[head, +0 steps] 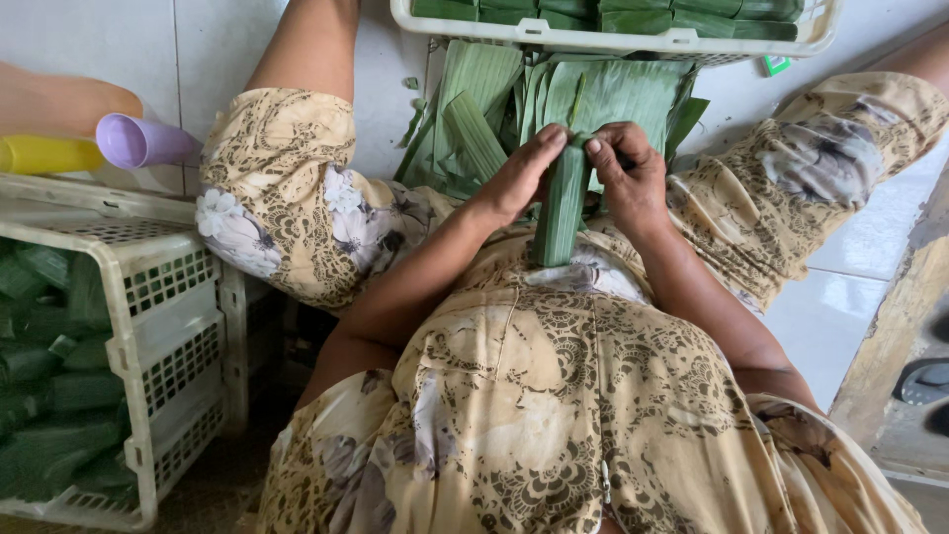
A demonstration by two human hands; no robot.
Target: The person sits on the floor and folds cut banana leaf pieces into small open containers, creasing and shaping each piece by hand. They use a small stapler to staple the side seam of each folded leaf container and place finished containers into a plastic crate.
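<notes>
Two hands are seen meeting over one long green leaf-wrapped parcel (560,203), which is stood upright on the person's lap, pretty much dead centre between the knees. The left hand (522,176) is laid along the parcel's left side near the top, fingers stretched flat against the leaf, so its grip is held loosely around the parcel rather than fully clamped. The right hand (627,170) is curled in tighter, with the fingertips pinched onto the folded top end of the parcel, so that grip is narrow and closed on the leaf. Behind the hands, a heap of loose banana leaf strips (554,99) is spread on the white tiled floor (850,287), fanned out toward the far edge of the scene. Just past that heap, a white plastic tray (613,40) is set along the top edge, and finished green parcels are packed in it in a row. Over at the left edge, a white slatted crate (148,326) is parked on the floor beside the person's left knee, and more wrapped green bundles (49,396) are piled inside it. On the crate's far rim, a purple cup (143,140) and a yellow cup (44,154) are laid on their sides, touching each other. A patterned beige floral dress (554,396) is worn, and the parcel's lower end is rested against it.
</notes>
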